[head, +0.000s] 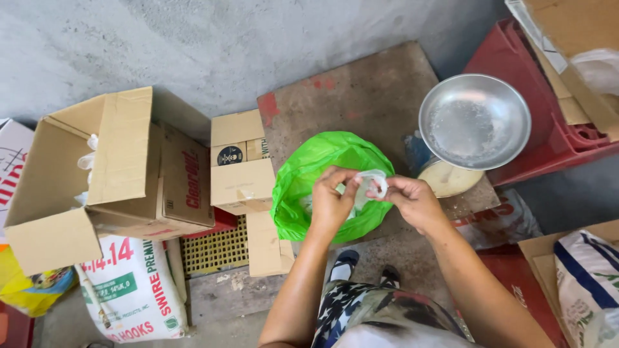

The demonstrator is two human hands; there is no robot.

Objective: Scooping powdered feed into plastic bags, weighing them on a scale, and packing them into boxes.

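My left hand (330, 201) and my right hand (412, 200) meet over an open green plastic bag (309, 169) that sits on a worn wooden board (361, 96). Both hands pinch a small clear plastic bag (372, 185), stretched between the fingers above the green bag's mouth. What the small bag contains is too unclear to tell. My forearms come up from the bottom of the view.
A metal weighing scale pan (474, 121) stands right of the hands, beside a red crate (541, 96). An open cardboard box (97, 174) and a smaller box (240, 169) lie left. White printed sacks (132, 290) (590, 283) sit at bottom left and right.
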